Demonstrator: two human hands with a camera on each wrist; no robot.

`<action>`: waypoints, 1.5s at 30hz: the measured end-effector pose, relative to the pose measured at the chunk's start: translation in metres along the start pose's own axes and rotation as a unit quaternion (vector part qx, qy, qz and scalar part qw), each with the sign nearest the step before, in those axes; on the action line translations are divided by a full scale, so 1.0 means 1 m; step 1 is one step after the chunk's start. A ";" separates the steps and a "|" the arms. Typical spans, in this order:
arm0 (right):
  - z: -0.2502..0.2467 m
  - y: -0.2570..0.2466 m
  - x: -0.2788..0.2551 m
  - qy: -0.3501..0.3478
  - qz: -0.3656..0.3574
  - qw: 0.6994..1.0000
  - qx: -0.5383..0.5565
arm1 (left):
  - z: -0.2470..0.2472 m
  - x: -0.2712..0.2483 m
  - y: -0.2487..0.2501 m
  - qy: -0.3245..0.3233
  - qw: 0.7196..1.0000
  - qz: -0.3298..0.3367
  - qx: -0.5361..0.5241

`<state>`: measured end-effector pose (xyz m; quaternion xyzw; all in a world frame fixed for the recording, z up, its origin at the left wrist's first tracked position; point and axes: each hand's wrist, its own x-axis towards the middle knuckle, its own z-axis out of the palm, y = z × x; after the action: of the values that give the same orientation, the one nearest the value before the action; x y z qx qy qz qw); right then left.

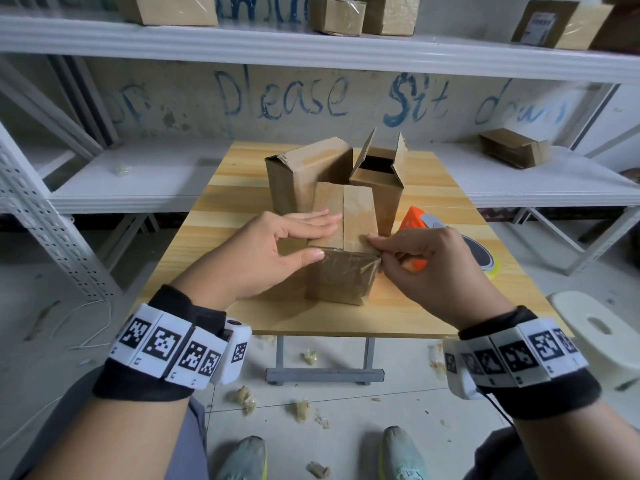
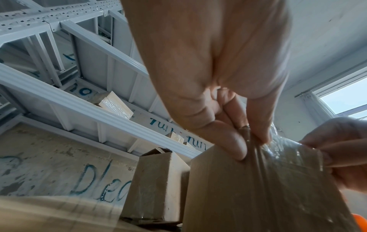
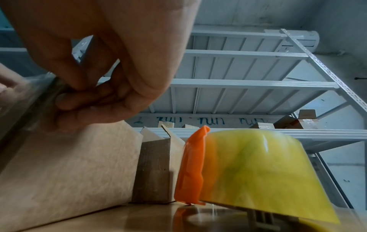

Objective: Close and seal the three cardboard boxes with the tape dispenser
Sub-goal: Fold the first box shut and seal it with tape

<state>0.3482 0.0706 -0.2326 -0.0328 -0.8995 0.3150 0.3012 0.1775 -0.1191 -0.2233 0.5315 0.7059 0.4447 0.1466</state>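
near box (image 1: 343, 244) at desk (image 1: 221, 199) front, flaps shut | left hand (image 1: 277, 251) flat, pressing top | right hand (image 1: 429, 265) pinching tape (image 1: 349, 263) at corner | tape dispenser (image 1: 415, 223) lying beside | risk: wrinkled tape, weak seal; rear box (image 1: 379, 181) unsealed

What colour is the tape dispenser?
Orange, holding a yellowish tape roll; the tape dispenser shows best in the right wrist view.

1. three cardboard boxes on the table: the near box (image 1: 341, 244), a closed box (image 1: 304, 174) behind it, an open-flapped box (image 1: 379, 183).
2. one tape dispenser (image 1: 415, 221).
3. two hands: left hand (image 1: 266, 252), right hand (image 1: 433, 268).
4. one white stool (image 1: 602, 334).
5. two shoes: left shoe (image 1: 242, 459), right shoe (image 1: 403, 455).
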 end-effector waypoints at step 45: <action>0.007 -0.009 0.001 0.040 -0.049 0.998 -0.003 | -0.002 -0.002 0.006 -0.005 1.000 -0.015 -0.001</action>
<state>0.3447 0.0599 -0.2316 -0.0016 -0.8882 0.2957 0.3516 0.1809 -0.1215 -0.2178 0.5227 0.7124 0.4410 0.1574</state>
